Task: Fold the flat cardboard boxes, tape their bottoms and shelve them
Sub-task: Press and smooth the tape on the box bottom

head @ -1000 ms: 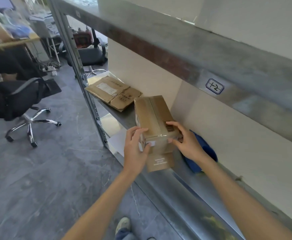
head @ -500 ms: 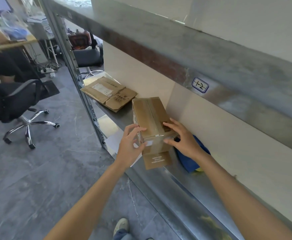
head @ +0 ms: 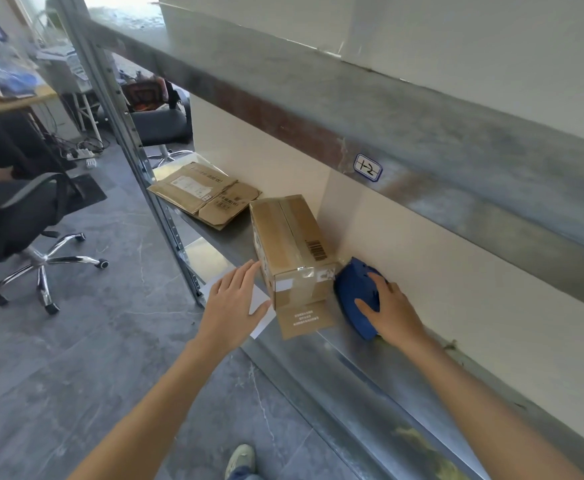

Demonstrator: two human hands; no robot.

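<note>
a folded brown cardboard box (head: 290,233) stands on the metal shelf (head: 352,348), its long side running back toward the wall. clear tape runs along the top seam and down over the near end, and a barcode is printed on top. one short flap (head: 304,318) at the near end lies open on the shelf. a small stack of flat cardboard boxes (head: 203,192) lies farther back on the same shelf, apart from the box. a blue tape dispenser (head: 354,289) sits just right of the box, under the right hand (head: 392,313), whose fingers curl over it.
</note>
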